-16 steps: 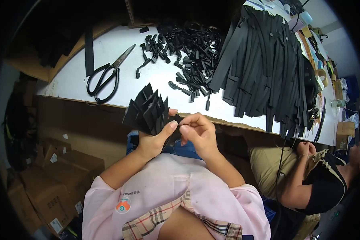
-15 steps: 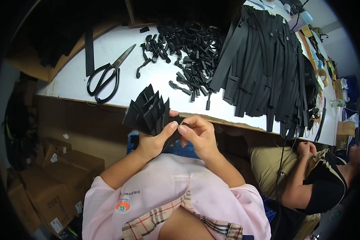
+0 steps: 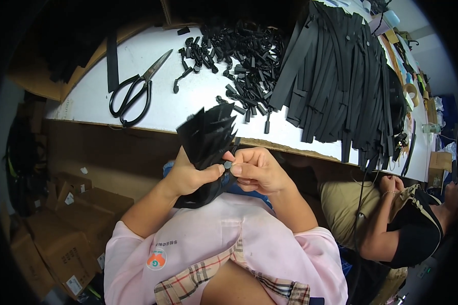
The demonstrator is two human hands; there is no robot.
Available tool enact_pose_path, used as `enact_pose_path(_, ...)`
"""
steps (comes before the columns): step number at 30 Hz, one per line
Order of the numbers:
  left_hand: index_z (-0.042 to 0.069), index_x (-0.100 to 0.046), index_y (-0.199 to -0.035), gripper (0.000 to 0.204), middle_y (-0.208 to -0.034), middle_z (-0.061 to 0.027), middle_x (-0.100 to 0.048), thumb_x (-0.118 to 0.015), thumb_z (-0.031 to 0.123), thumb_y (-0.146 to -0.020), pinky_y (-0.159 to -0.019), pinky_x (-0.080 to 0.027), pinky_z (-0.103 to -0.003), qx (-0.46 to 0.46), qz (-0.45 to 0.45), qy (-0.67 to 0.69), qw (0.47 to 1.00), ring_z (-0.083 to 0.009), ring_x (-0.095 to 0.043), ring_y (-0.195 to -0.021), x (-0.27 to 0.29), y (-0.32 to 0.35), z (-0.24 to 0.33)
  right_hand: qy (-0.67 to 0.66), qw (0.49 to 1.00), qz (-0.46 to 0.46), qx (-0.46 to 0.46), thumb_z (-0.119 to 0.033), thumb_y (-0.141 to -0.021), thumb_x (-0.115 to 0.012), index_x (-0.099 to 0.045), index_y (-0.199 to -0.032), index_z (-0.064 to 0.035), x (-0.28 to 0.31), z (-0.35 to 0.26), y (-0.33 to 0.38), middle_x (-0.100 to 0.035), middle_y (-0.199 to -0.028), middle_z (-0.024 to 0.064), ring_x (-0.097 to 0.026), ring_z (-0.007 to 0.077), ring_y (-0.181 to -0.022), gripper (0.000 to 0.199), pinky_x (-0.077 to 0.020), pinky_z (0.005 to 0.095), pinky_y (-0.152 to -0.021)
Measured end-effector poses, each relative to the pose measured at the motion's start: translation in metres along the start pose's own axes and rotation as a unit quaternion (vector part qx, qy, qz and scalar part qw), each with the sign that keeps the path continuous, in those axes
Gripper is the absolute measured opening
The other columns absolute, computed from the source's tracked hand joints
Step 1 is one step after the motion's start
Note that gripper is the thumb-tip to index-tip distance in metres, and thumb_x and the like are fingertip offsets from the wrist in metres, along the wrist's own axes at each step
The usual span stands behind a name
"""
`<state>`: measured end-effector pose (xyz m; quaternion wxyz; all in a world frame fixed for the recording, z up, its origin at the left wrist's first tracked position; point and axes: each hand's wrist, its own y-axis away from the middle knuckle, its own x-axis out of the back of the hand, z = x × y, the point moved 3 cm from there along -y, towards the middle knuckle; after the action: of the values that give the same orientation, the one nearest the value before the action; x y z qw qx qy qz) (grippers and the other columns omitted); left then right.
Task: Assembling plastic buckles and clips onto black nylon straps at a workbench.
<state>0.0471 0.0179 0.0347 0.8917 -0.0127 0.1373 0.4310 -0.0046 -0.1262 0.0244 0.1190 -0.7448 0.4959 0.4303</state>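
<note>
A fanned bundle of black zipper strips (image 3: pixel 206 132) is gripped in my left hand (image 3: pixel 192 175), whose fingers are wrapped round it. The strips' ends stick up towards the table edge, and their lower parts hang in front of me. My left thumb lies beside a small round grey disc (image 3: pixel 228 165) at the bundle's right side. My right hand (image 3: pixel 259 170) is closed in a pinch at that disc, thumb and forefinger touching its edge. Whether the disc is fixed to a strip, I cannot tell. Beyond my hands lies a heap of black zipper pulls (image 3: pixel 249 66).
Black-handled scissors (image 3: pixel 136 94) lie on the white table (image 3: pixel 188 109) at left, beside a single black strip (image 3: pixel 112 63). Many black strips (image 3: pixel 336 81) drape over the right side. Cardboard boxes (image 3: pixel 61 239) stand at lower left. Another person (image 3: pixel 392 223) sits at right, hands together.
The strip bundle has turned more upright and moved right, its lower part now showing below my left hand. The grey disc has come into sight between my thumbs.
</note>
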Motion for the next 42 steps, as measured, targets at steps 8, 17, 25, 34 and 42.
enact_pose_path(8, 0.001, -0.054, -0.098, 0.024, -0.091, -0.0052, -0.056, -0.061, 0.004, -0.075, -0.073, -0.043, -0.024, -0.070, 0.087, 0.007, 0.994, -0.0097, -0.052, -0.082, -0.015, 0.005, -0.002, 0.156, 0.962, 0.136, 0.178, -0.016, -0.086, -0.055, -0.049, -0.075, -0.0028, -0.007, 0.012, 0.004, -0.041, -0.060, -0.0046, -0.031, 0.0010, -0.049, 0.018, -0.0245, 0.0182, -0.041)
enact_pose_path(17, 0.000, -0.055, -0.103, 0.027, -0.089, -0.0047, -0.058, -0.062, 0.007, -0.078, -0.076, -0.044, -0.025, -0.066, 0.001, -0.134, 0.989, -0.0116, -0.054, -0.084, -0.017, 0.009, 0.000, 0.010, 0.988, 0.120, 0.093, -0.019, -0.086, -0.054, -0.049, -0.072, -0.0040, 0.005, 0.020, 0.018, -0.040, -0.058, -0.0035, -0.032, 0.0032, -0.047, 0.021, -0.0248, 0.0190, -0.041)
enact_pose_path(25, 0.002, -0.059, -0.088, 0.014, -0.075, -0.0008, -0.057, -0.062, 0.012, -0.080, -0.062, -0.042, -0.020, 0.024, 0.016, 0.009, 1.000, -0.0071, -0.052, -0.070, -0.020, 0.002, -0.007, 0.474, 0.756, 0.198, 0.407, -0.005, -0.079, -0.059, -0.056, -0.078, 0.0004, -0.014, 0.000, 0.029, -0.046, -0.058, 0.0007, -0.036, 0.0049, -0.050, 0.007, -0.0274, 0.0197, -0.043)
enact_pose_path(34, 0.003, -0.056, -0.083, 0.006, -0.075, -0.0010, -0.056, -0.060, 0.006, -0.080, -0.061, -0.043, -0.020, -0.050, 0.145, -0.011, 0.988, -0.0072, -0.052, -0.068, -0.026, 0.003, -0.003, 0.288, 0.951, 0.044, 0.099, -0.012, -0.078, -0.064, -0.058, -0.076, -0.0022, -0.006, 0.005, 0.020, -0.048, -0.062, -0.0072, -0.038, -0.0004, -0.053, 0.011, -0.0306, 0.0170, -0.045)
enact_pose_path(42, -0.001, -0.055, -0.085, 0.018, -0.058, -0.0051, -0.050, -0.064, 0.006, -0.072, -0.045, -0.039, -0.023, 0.220, -0.057, 0.208, 0.951, -0.0096, -0.047, -0.046, -0.016, -0.009, -0.013, 0.290, 0.835, 0.144, 0.446, 0.005, -0.059, -0.050, -0.058, -0.093, 0.0045, 0.001, -0.027, 0.023, -0.055, -0.077, 0.0133, -0.057, 0.0194, -0.063, 0.034, -0.0451, 0.0265, -0.055)
